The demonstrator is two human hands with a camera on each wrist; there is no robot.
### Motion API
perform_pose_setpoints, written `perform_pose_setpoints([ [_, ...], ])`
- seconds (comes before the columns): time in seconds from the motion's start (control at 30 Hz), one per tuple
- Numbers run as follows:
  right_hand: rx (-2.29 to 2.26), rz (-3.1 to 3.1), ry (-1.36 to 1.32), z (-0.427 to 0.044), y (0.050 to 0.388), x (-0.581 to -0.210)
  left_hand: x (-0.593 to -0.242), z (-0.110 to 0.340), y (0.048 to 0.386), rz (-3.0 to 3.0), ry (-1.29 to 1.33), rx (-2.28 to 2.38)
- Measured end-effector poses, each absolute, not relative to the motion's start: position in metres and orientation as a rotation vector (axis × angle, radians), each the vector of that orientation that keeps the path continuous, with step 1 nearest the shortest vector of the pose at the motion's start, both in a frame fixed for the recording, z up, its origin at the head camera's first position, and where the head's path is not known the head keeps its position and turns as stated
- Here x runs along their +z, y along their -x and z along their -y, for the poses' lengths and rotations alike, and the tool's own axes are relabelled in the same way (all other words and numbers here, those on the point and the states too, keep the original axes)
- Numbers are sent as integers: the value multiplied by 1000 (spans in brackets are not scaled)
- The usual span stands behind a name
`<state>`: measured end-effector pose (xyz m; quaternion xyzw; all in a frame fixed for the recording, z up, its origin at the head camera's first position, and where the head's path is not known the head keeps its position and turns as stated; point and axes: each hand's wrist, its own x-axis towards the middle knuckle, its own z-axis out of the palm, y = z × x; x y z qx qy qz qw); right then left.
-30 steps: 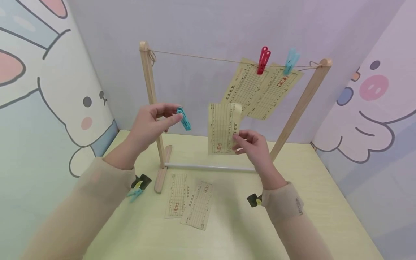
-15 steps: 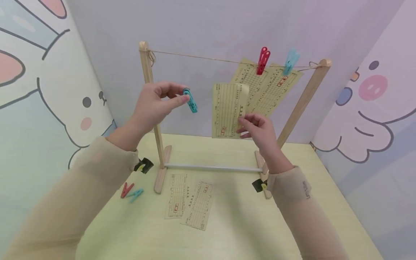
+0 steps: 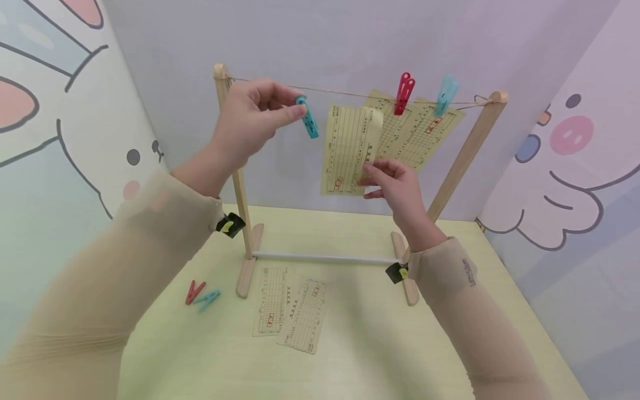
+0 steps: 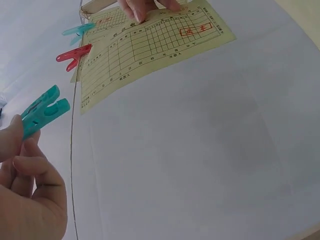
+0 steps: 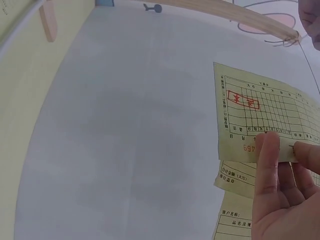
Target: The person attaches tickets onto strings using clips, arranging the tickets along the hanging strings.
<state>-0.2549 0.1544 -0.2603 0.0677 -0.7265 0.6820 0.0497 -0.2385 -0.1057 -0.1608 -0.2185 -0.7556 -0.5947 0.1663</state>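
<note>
My left hand (image 3: 255, 111) pinches a teal clothespin (image 3: 307, 118) between thumb and fingers, just below the string (image 3: 335, 91). In the left wrist view the ends of that clothespin (image 4: 47, 110) are spread apart. With my right hand (image 3: 397, 186) I hold a yellow printed receipt slip (image 3: 347, 150) upright by its right edge, its top just under the string. Behind it two similar slips (image 3: 425, 133) hang from the string, one by a red clothespin (image 3: 405, 93), the other by a light blue clothespin (image 3: 446, 95). The right wrist view shows a red stamp on the held slip (image 5: 260, 107).
The string runs between two wooden posts (image 3: 241, 194) joined low down by a white rod (image 3: 325, 257). Two more slips (image 3: 304, 316) lie on the table (image 3: 380, 355). A red clothespin (image 3: 194, 291) and a teal clothespin (image 3: 207, 300) lie at the left.
Both hands have risen toward the string, the left with the clothespin also moving right. The held slip has gone up and now covers part of the hanging slips.
</note>
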Motion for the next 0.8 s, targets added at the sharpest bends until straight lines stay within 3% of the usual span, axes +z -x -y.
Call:
perform_pose_setpoints([
  [0.8,2261,2128,-68,-136,262,-248,-104,76,265,2340,561,-1356],
])
